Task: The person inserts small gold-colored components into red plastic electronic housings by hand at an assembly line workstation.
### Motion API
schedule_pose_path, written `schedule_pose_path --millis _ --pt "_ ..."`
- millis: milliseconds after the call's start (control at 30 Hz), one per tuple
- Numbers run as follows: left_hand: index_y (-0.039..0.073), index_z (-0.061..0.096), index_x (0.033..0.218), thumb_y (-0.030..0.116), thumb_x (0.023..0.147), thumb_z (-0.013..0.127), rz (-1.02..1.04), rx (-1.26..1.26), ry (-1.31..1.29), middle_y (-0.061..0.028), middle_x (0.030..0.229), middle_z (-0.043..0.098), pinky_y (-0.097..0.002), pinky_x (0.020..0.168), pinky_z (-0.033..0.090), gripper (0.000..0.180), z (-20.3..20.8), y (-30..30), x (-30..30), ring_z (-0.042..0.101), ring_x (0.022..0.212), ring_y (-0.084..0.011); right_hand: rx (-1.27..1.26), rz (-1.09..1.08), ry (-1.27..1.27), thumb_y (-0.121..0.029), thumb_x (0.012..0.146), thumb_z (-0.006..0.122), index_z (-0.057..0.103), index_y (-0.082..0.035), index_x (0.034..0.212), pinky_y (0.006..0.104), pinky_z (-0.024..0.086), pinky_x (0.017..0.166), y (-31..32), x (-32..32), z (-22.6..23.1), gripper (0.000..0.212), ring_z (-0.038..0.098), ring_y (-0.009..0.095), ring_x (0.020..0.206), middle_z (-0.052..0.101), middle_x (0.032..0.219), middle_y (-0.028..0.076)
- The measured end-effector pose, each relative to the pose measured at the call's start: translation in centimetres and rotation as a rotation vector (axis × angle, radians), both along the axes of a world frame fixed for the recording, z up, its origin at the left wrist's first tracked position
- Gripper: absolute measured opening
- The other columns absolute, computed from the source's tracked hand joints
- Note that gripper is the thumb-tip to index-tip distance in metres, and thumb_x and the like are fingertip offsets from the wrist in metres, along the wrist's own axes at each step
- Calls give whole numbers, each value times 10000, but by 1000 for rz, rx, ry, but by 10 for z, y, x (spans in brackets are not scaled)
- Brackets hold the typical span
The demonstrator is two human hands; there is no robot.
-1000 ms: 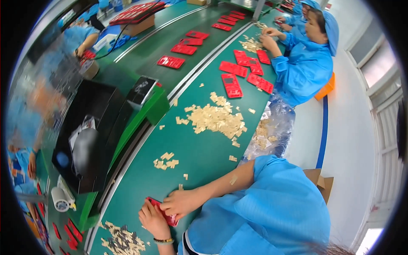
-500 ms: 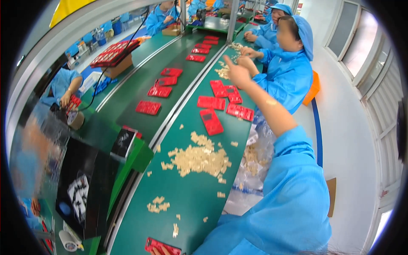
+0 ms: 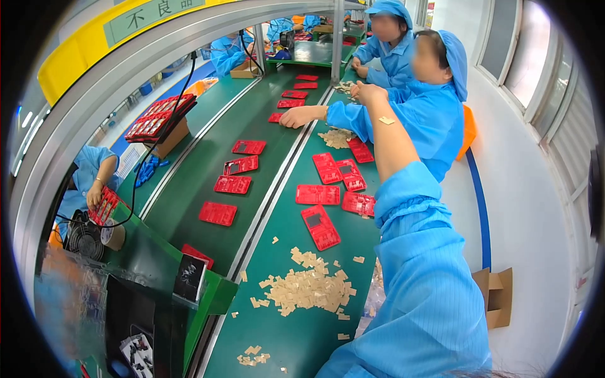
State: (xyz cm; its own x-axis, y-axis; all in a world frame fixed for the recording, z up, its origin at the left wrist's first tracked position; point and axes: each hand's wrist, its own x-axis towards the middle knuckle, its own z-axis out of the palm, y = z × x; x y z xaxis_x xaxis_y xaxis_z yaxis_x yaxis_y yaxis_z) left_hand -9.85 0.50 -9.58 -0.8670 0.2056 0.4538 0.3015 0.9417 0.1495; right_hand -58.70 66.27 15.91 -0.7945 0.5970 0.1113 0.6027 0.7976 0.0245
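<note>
Above red trays, right hand raised (apart); left unseen.

my right arm: bright blue work-smock sleeve, faint vertical pinstripes | elastic-gathered cuff bunched at the forearm | right hand bare, ungloved | small tan chip stuck on forearm

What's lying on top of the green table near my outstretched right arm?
On the green table lie flat red plastic trays and a heap of small beige paper pieces. The outstretched right arm's blue sleeve covers the table's near right edge, so anything there is hidden.
</note>
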Motion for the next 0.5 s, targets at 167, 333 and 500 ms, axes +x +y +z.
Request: schedule_pose_path --millis 167,333,500 --pt "48 396 1382 345 856 541 -92 34 45 -194 1420 387 -516 1048 329 621 7 9 -19 395 1283 -419 7 26 -11 -274 940 515 417 -246 1411 406 502 869 16 4 14 482 594 270 1130 615 1243 70" --pt "0 410 1359 247 868 533 -135 40 105 -218 1396 408 -500 1046 340 563 22 17 -29 410 1267 -426 7 89 1 -272 943 498 487 -203 1360 398 503 866 6 15 17 422 599 268 1121 622 1229 79" --pt "-48 424 1336 148 879 526 -170 127 103 -242 1372 429 -484 1044 352 507 20 22 -2 425 1251 -433 167 179 314 -248 908 453 620 -118 1195 525 494 857 49 -16 -17 356 643 329 1003 636 1169 156"
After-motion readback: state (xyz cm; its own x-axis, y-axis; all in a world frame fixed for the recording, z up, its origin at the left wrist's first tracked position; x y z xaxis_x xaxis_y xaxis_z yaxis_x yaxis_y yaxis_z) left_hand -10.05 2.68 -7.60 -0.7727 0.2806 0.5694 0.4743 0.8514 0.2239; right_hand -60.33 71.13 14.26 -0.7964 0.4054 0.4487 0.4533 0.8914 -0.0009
